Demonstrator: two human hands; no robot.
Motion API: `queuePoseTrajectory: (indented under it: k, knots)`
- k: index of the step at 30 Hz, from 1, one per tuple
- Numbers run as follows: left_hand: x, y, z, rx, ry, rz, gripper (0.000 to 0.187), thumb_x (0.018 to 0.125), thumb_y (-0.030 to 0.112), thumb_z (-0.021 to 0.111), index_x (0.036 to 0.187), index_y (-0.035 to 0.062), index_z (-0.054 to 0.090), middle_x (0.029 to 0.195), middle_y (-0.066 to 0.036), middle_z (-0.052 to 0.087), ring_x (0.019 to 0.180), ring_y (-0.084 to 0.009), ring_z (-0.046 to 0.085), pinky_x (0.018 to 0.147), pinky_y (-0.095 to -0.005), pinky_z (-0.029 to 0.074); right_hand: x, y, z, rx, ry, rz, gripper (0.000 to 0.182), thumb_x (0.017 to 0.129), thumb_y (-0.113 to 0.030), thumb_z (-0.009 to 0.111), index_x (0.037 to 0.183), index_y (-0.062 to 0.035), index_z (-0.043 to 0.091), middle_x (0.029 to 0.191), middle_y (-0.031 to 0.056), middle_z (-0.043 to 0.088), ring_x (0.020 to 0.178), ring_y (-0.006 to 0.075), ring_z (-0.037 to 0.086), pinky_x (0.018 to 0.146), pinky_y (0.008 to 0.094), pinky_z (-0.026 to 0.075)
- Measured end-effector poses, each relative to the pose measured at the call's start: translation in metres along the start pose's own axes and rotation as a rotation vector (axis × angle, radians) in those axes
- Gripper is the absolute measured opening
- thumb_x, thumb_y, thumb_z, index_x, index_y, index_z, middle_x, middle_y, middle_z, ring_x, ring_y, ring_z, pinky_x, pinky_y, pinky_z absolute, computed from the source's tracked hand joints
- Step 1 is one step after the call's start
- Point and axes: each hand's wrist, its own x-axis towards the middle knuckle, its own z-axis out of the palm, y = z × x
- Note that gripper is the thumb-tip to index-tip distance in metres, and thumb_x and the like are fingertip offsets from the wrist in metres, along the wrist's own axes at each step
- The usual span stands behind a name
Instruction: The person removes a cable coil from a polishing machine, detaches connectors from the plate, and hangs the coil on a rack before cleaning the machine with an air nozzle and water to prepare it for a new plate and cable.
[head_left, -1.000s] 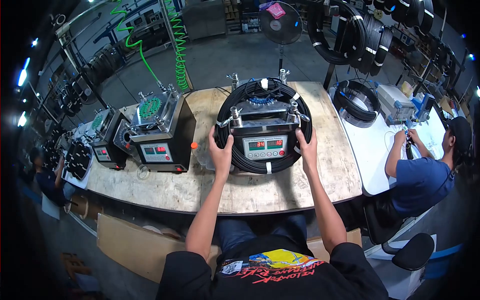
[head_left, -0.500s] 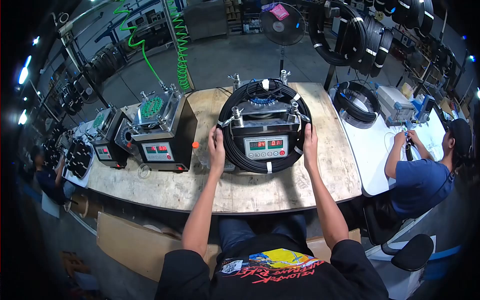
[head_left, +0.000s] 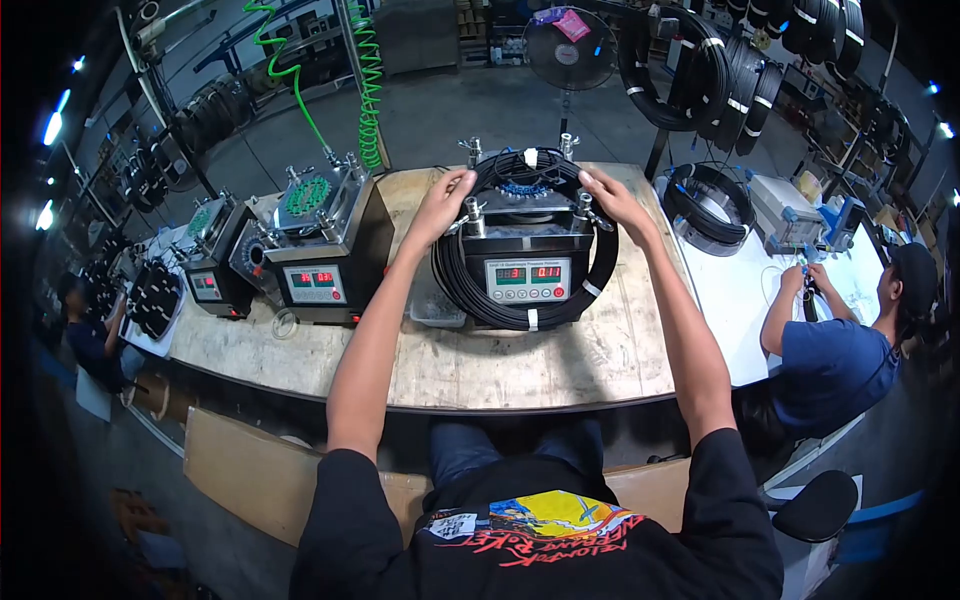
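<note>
A big coil of black cable (head_left: 456, 290) loops around the front polishing machine (head_left: 480, 270), whose red digits are lit. White tape bands mark the coil. At the coil's upper left, my left hand (head_left: 442, 207) grips it, thumb near the top. My right hand (head_left: 618, 205) grips the upper right side at about the same height. Between my hands, blue connectors (head_left: 522, 189) form a ring on top of the machine. Some of my fingers are hidden behind the coil.
Two more machines (head_left: 318, 280) (head_left: 207, 283) with green rings stand to the left on the wooden table (head_left: 520, 375). A clear tray (head_left: 436, 312) sits beside the front machine. At right, a co-worker (head_left: 835, 350) handles small parts near another cable coil (head_left: 708, 205). A fan (head_left: 568, 60) stands behind.
Both my hands have moved from the coil's lower sides up to its upper sides. The coil's top has tilted or sunk lower around the machine. The front machine's display digits differ.
</note>
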Motion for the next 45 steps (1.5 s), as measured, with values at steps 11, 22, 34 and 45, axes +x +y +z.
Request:
queuePoseTrajectory:
  k: [11, 22, 34, 45]
  knots:
    - [0.002, 0.003, 0.021, 0.040, 0.207, 0.021, 0.054, 0.102, 0.047, 0.062, 0.129, 0.0001, 0.069, 0.115, -0.015, 0.075, 0.112, -0.0236, 0.068, 0.100, -0.0337, 0.048, 0.035, 0.002, 0.017, 0.000, 0.095, -0.135, 0.058, 0.106, -0.049, 0.056, 0.132, 0.0024, 0.066, 0.119, 0.0187, 0.074, 0.118, 0.0235, 0.067, 0.104, 0.0330, 0.048]
    - [0.007, -0.015, 0.016, -0.067, 0.113, 0.076, 0.060, 0.105, 0.046, 0.057, 0.137, -0.0047, 0.060, 0.134, -0.018, 0.066, 0.128, -0.0257, 0.059, 0.111, -0.0339, 0.041, 0.018, 0.022, 0.022, 0.183, 0.140, -0.197, 0.050, 0.109, -0.040, 0.055, 0.137, 0.0019, 0.062, 0.109, 0.0055, 0.067, 0.099, 0.0136, 0.058, 0.092, 0.0267, 0.046]
    - [-0.041, -0.007, 0.025, -0.194, 0.261, 0.237, 0.053, 0.112, 0.036, 0.043, 0.144, -0.0049, 0.056, 0.144, -0.018, 0.061, 0.134, -0.0239, 0.056, 0.115, -0.0339, 0.038, -0.012, 0.036, 0.030, 0.394, 0.269, -0.051, 0.051, 0.110, -0.039, 0.053, 0.134, 0.0052, 0.063, 0.118, 0.0054, 0.068, 0.111, 0.0113, 0.060, 0.101, 0.0254, 0.043]
    - [-0.086, -0.010, 0.056, 0.126, 0.535, 0.217, 0.048, 0.106, 0.030, 0.059, 0.147, 0.0070, 0.055, 0.137, -0.019, 0.066, 0.122, -0.0326, 0.065, 0.104, -0.0381, 0.048, -0.032, 0.053, 0.047, 0.304, 0.456, -0.103, 0.049, 0.109, -0.038, 0.055, 0.120, 0.0081, 0.066, 0.097, 0.0073, 0.069, 0.091, 0.0134, 0.058, 0.086, 0.0284, 0.048]
